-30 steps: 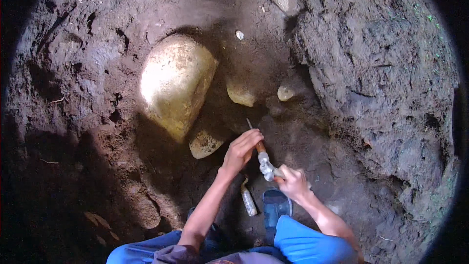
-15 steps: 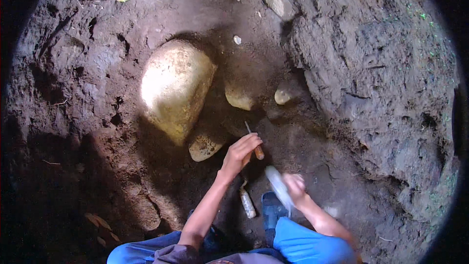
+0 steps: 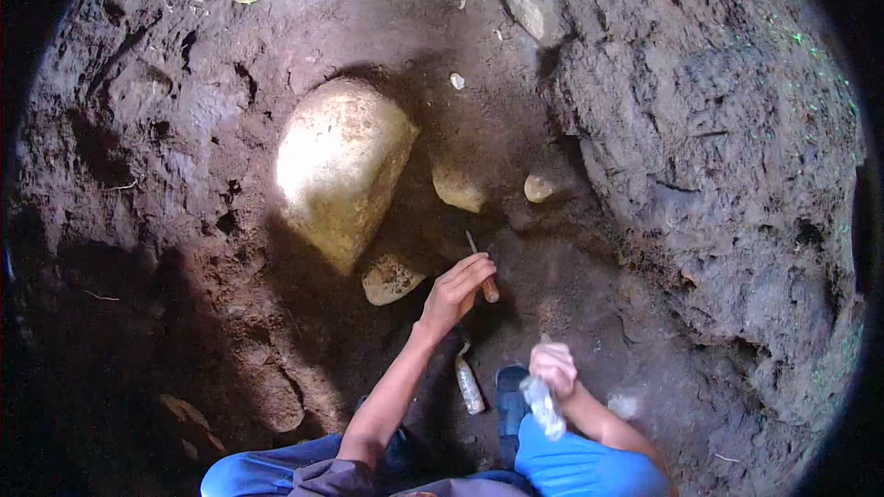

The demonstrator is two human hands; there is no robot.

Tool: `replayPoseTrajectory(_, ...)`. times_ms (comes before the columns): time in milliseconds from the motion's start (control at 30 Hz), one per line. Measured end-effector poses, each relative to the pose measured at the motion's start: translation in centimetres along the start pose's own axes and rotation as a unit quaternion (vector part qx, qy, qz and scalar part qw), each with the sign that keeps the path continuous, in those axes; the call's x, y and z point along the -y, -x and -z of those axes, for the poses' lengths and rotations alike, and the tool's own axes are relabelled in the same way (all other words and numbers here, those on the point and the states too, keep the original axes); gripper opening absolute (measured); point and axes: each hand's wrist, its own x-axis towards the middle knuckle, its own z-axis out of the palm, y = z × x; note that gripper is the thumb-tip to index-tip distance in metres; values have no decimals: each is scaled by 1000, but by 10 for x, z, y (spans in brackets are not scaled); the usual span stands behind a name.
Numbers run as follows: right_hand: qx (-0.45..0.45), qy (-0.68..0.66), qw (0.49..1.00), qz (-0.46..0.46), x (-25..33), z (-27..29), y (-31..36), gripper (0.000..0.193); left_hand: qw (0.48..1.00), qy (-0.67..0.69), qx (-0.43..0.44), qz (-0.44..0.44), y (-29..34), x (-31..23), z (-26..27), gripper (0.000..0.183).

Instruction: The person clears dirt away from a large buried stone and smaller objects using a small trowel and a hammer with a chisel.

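Note:
Near the middle, my left hand (image 3: 454, 296) is closed around a wooden-handled tool (image 3: 490, 291). Its thin metal shaft slants up and away towards a dark hollow in the soil. Lower and to the right, my right hand (image 3: 553, 367) makes a fist, blurred by motion. From it a whitish, elongated object (image 3: 543, 409) hangs towards my right knee; its exact kind is too smeared to make out. On the soil between my feet lies a small tool with a pale, worn handle (image 3: 469, 385) and a bent metal neck, touched by neither hand.
A large pale boulder (image 3: 343, 166) juts from the dirt left of centre. Smaller stones stick out nearby: a speckled stone (image 3: 390, 279), a rounded stone (image 3: 458, 190) and a small stone (image 3: 539, 188). Rough earth walls (image 3: 709, 184) rise at both sides. Dry leaves (image 3: 184, 411) lie lower left.
My right hand has turned, and the whitish object has swung from beside the fist down to below it. My left hand keeps its hold on the tool. The whole view has shifted slightly.

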Motion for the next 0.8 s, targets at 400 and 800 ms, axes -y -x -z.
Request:
replayPoseTrajectory(400, 133, 85, 980, -125, -5, -19, -11, 27, 1000, -3, -4, 7, 21, 16, 17, 41)
replayPoseTrajectory(800, 9, -51, 999, 3, -7, -15, 13, 36, 999, 47, 2, 5, 12, 15, 3, 37)
